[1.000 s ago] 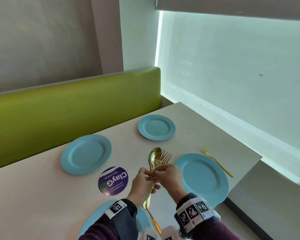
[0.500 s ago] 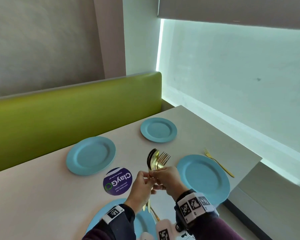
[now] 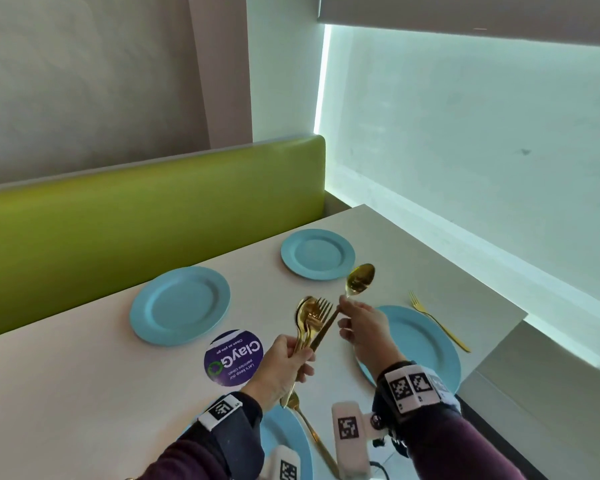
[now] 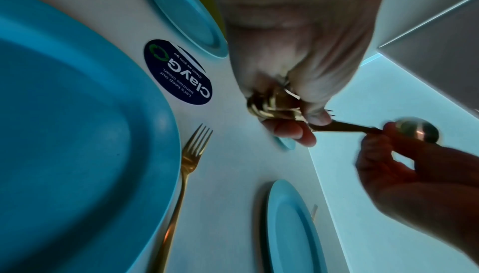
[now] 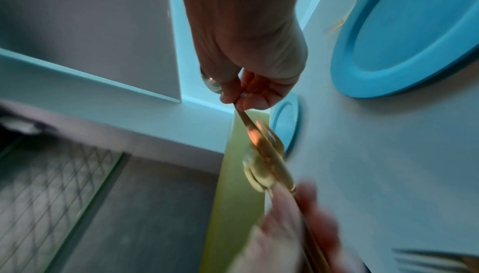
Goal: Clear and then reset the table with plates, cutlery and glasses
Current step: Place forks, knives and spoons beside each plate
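Observation:
Above the middle of the pale table [image 3: 84, 393], my left hand [image 3: 284, 362] grips a bundle of gold spoons and forks [image 3: 310, 318] upright by the handles. My right hand [image 3: 357, 323] pinches the neck of one gold spoon [image 3: 360, 279], whose handle still slants down into the bundle. The left wrist view has the same bundle [image 4: 274, 105] in my fingers and the spoon [image 4: 417, 130] at the right. Four blue plates lie on the table: far left [image 3: 179, 304], far right [image 3: 317, 253], near right [image 3: 426, 344], and near left [image 3: 281, 441] under my left arm.
One gold fork [image 3: 437, 318] lies right of the near right plate, another gold fork [image 3: 312, 434] beside the near left plate. A round purple sticker [image 3: 233, 357] marks the table centre. A green bench back [image 3: 136, 216] runs behind; the table's right edge drops beside the window wall.
My right hand has moved right and up, drawing one spoon out of the bundle. The left hand keeps holding the rest. The head view has shifted slightly.

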Demonstrator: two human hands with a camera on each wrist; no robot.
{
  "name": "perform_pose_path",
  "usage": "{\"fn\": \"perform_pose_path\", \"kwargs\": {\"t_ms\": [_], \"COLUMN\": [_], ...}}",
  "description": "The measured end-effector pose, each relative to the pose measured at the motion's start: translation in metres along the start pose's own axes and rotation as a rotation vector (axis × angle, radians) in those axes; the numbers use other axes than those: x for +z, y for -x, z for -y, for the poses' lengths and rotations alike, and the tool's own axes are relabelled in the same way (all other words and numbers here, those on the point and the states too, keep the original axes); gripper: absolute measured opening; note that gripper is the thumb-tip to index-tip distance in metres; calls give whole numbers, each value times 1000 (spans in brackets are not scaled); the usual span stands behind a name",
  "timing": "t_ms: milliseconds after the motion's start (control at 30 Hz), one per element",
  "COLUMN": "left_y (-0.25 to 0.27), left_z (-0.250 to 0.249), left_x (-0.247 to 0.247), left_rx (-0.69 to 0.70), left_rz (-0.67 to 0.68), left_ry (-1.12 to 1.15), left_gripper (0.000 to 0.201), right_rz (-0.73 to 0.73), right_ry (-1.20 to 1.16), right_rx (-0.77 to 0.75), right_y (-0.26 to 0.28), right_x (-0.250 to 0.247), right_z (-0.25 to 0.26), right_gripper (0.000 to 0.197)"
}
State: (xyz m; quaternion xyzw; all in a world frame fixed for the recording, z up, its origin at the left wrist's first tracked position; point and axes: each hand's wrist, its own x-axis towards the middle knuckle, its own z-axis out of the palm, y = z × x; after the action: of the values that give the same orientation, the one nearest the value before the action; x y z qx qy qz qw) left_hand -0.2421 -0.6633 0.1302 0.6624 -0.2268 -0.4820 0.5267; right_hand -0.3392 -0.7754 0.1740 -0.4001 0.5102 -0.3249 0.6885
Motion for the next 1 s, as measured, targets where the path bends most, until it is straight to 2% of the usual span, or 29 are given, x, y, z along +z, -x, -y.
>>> {"fn": "perform_pose_path", "kwargs": {"t_ms": [67, 100, 200, 300, 433, 600, 733, 933, 1000], "left_y": [-1, -3, -10, -18, -20, -18, -13, -8, -7], "left_z": [4, 7, 10, 9, 6, 8, 14, 18, 19], "left_x": [-4, -7, -15, -19, -20, -20, -23, -33, -36], "left_rx": [-17, -20, -24, -25, -15, -33, -41, -54, -61], "left_rz": [-39, -71, -174, -217, -221, -217, -216, -237, -235], "left_ry": [-25, -33, -22, -28, -36, -42, -59, -65, -48], "left_gripper": [11, 12, 9, 2, 5, 8, 6, 5, 10], "right_rz": [-75, -99, -102, -29, -21, -47, -83, -131, -144], "right_ry": [12, 101, 599, 962, 1242, 1415, 1481, 1555, 1553], "right_rx": [-55, -83, -122, -37, 43, 1, -22, -60, -71], "right_y": [-10, -15, -23, -25, -32, -34, -36, -36, -36], "right_x": [-16, -25, -47, -56, -55, -46, -45, -43, -42], "right_z": [10, 11, -4, -41, -80, -95, -100, -106, -106], "right_gripper": [14, 11, 9, 7, 24, 27, 21, 30, 31]}}
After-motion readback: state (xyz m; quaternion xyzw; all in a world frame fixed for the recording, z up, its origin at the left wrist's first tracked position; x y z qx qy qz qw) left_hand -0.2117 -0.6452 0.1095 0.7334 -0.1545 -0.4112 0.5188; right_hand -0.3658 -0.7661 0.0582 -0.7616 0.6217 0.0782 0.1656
